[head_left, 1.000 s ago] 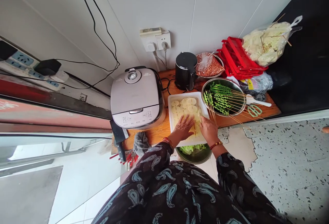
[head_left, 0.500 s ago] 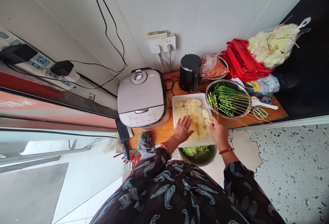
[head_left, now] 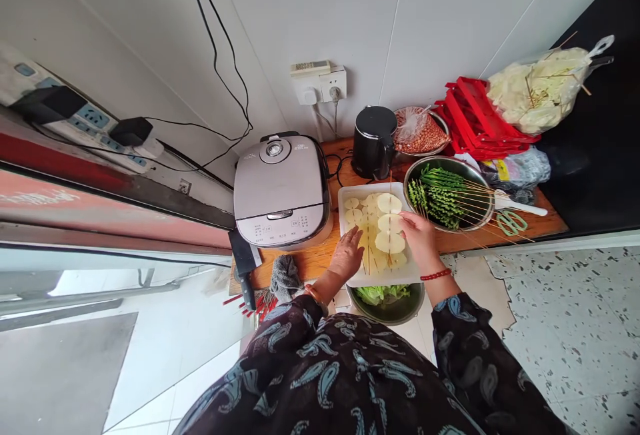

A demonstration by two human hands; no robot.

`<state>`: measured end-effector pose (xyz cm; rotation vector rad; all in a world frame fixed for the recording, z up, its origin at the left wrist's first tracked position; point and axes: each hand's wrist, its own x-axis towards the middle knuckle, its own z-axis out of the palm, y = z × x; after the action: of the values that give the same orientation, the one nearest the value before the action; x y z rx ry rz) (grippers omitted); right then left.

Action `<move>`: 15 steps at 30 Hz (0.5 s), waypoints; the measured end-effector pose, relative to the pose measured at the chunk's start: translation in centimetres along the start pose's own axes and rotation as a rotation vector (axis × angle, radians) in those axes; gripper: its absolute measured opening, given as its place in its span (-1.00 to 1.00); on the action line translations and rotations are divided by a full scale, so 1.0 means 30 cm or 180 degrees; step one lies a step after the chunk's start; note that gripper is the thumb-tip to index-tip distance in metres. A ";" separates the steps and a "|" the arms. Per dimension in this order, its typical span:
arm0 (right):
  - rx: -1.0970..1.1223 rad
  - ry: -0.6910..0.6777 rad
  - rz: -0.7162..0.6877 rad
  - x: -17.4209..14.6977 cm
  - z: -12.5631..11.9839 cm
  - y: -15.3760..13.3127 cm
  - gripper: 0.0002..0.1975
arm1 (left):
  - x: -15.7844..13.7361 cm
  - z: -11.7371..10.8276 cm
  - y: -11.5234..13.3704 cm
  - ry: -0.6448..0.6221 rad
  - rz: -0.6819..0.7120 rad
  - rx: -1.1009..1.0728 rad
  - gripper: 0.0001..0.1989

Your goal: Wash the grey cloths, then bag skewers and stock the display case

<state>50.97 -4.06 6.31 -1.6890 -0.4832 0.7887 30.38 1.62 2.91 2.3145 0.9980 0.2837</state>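
Right hand (head_left: 420,240), fingers pinched, holding skewer of pale round slices (head_left: 390,242) over right side of white tray (head_left: 342,205). Left hand (head_left: 347,255) loosely extended, gripping nothing, over tray's left side. Tray on wooden surface (head_left: 311,254), between rice cooker (head_left: 280,185) and metal bowl (head_left: 470,178) of green skewers (head_left: 440,198).

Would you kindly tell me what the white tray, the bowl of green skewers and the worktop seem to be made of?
The tray looks like smooth white plastic, given its even, opaque rim. The bowl is probably polished stainless steel, being silvery and reflective. The worktop seems glossy wood or laminate; its orange-brown streaks suggest grain.
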 end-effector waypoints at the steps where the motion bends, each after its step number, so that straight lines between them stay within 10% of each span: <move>1: 0.0112 -0.0035 0.0088 0.007 0.027 0.004 -0.57 | -0.007 -0.002 -0.003 0.0025 -0.0005 0.0023 -0.51; 15: 0.2095 0.0055 0.0986 -0.065 0.145 0.037 -0.74 | -0.029 -0.048 -0.024 0.0168 -0.0228 0.0034 -0.53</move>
<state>46.42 -2.70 5.20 -1.1576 0.0654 1.0203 28.76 2.03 3.65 2.2859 1.1083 0.3128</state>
